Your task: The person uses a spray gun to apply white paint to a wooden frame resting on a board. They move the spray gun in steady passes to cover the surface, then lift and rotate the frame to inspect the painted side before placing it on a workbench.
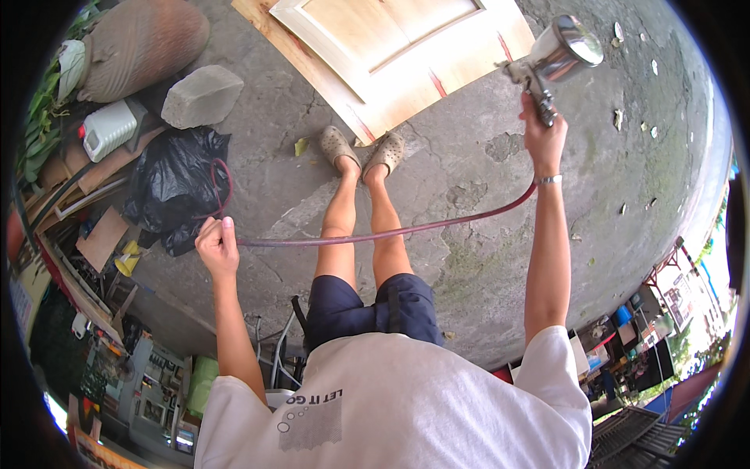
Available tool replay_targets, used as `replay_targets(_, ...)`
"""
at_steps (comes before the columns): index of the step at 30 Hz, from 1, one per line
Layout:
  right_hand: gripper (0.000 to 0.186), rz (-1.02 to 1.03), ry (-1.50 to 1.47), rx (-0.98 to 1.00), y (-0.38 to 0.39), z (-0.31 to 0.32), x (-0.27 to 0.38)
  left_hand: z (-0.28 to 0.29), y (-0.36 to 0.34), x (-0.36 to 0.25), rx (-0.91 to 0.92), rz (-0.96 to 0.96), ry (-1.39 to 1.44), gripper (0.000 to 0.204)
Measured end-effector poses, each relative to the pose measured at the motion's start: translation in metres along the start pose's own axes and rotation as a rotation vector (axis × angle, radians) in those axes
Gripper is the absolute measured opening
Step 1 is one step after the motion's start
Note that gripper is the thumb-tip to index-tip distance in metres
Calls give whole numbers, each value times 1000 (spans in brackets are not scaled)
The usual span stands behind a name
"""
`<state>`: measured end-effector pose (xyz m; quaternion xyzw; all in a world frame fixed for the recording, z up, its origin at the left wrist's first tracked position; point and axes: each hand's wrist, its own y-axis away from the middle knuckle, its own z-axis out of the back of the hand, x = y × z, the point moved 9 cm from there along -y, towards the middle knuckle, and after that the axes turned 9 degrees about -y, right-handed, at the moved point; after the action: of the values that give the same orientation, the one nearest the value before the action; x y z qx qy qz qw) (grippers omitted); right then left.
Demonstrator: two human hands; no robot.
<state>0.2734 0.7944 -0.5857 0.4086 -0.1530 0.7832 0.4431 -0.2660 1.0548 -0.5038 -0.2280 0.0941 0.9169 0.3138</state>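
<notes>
My right hand (544,137) grips a metal spray gun (537,86) with a shiny cup (570,51) on top, raised near the right corner of a pale wooden panel (398,102). A maroon hose (406,231) runs from below the gun across my legs to my left hand (217,242), whose fingers are closed round it, thumb up. The hose loops on beyond that hand over a black plastic bag (168,180). The panel has a framed inset and reddish streaks, and lies just beyond my clogs (340,148).
A large clay jar (148,43), stone block (201,98), white jug (109,129) and wood scraps (98,238) line the left side. Cracked concrete (617,180) with fallen leaves is around me. Cluttered tools and household items (625,344) fill both lower edges.
</notes>
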Motion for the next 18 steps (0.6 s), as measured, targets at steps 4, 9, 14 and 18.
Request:
replay_targets(4, 41, -58, -1, -132, -42, 28, -17, -7, -3, -8, 12, 7, 1, 41)
replay_targets(9, 43, 2, 87, -260, -81, 63, -21, -11, -8, -15, 34, 2, 21, 40)
replay_targets(14, 42, 100, 130, -361, -99, 84, 6, -15, -11, -18, 34, 5, 25, 40)
replay_targets(18, 45, 61, 118, -317, -98, 78, 13, -14, -11, -15, 5, 11, 27, 40)
